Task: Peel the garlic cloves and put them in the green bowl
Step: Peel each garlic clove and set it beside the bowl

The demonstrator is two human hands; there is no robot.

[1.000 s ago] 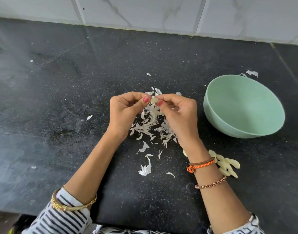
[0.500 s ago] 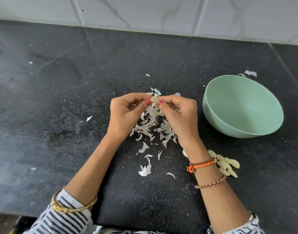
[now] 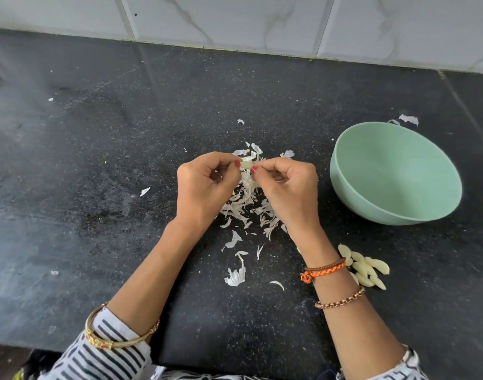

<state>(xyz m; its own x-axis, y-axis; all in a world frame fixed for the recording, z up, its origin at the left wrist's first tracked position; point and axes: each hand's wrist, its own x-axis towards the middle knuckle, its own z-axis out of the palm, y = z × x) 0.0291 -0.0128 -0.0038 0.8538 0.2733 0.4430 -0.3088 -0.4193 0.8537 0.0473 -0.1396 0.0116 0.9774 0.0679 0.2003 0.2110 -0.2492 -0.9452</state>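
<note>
Small pale garlic clove (image 3: 246, 165), skin trailing

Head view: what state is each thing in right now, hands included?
Left hand: pinching the garlic clove.
Right hand: pinching the same clove.
Garlic clove: held above the counter, between both thumbs.
Green bowl: upright, empty.
Peeled cloves: heaped on the counter, outside the bowl.
Garlic skins: scattered loose under the hands.
</note>
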